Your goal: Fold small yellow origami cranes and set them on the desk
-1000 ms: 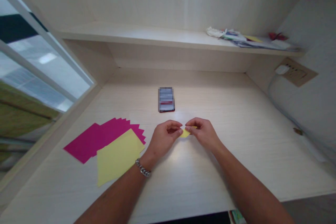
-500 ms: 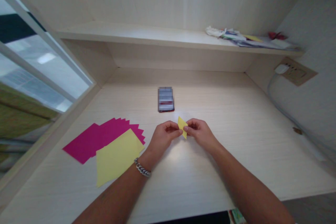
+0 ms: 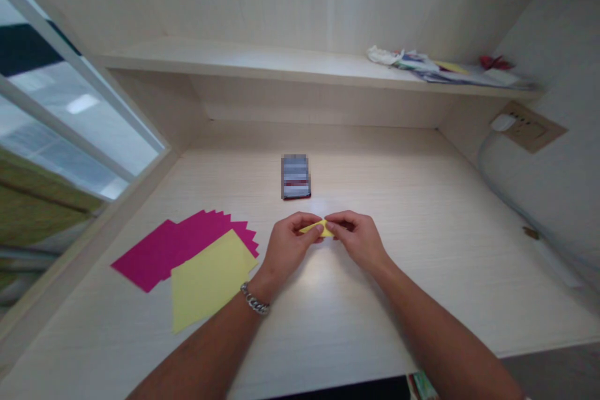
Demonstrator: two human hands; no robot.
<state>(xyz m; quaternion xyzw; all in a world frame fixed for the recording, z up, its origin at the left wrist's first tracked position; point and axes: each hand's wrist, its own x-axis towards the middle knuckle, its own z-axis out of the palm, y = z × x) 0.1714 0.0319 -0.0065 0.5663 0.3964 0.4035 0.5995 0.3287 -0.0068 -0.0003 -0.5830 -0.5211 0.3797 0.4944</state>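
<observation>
A small folded piece of yellow paper (image 3: 329, 230) is held between my two hands above the middle of the desk. My left hand (image 3: 293, 242) pinches its left part between thumb and fingers. The right end is gripped by the thumb and fingers of my right hand (image 3: 355, 235). The fingertips of both hands almost meet and hide much of the paper. To the left lie a larger yellow sheet (image 3: 209, 281) and, partly under it, a fan of magenta sheets (image 3: 187, 244).
A phone-like object (image 3: 295, 176), its face pixelated, lies on the desk (image 3: 422, 200) beyond my hands. Papers (image 3: 450, 72) rest on the shelf (image 3: 262, 65). A white plug (image 3: 503, 123) with a cable sits in the right wall socket. Window frames stand at the left.
The small yellow paper has turned from upright to lying nearly level between my fingers. My left hand has shifted slightly, and its thumb now covers part of the paper.
</observation>
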